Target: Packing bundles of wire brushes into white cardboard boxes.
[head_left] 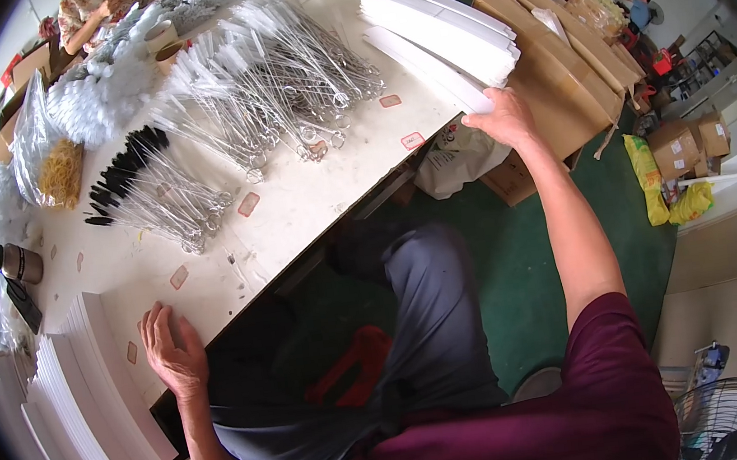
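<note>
The right hand point(506, 116) seems to pinch the near end of one white strip point(430, 65) at the far right, and the left hand point(178, 353) lies loosely spread on the near-left surface point(327, 185). One strip looks set apart, but the stack point(440, 22) beside it and the brushes point(269, 78) seem left, too many to count

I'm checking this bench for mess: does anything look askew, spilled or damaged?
No spill or damage stands out. One white strip lies at a slight angle beside the white stack, its near end at the right hand, breaking the stack's line. The pale-bristled brushes lie in a loose heap with wire handles crossing.
</note>
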The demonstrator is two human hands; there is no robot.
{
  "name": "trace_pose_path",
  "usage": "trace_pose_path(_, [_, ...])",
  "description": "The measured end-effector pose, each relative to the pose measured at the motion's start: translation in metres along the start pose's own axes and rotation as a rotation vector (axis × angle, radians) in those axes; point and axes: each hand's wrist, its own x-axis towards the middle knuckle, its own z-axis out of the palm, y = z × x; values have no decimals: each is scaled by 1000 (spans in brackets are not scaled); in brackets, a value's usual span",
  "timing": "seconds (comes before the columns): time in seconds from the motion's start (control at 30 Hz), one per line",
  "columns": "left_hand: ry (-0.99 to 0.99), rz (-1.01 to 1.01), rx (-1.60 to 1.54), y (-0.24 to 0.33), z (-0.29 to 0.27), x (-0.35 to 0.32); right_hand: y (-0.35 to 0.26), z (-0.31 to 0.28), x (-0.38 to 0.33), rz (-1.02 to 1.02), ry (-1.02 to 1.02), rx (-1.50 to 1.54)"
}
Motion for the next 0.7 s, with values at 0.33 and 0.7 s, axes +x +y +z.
trace_pose_path(0.33, [31,16,-36,-1,-4,-1,-68,-14,-63,-152,-86,886])
trace_pose_path(0.7, [-255,339,-206,115,-62,35,-189,-1,-182,-991,-152,561])
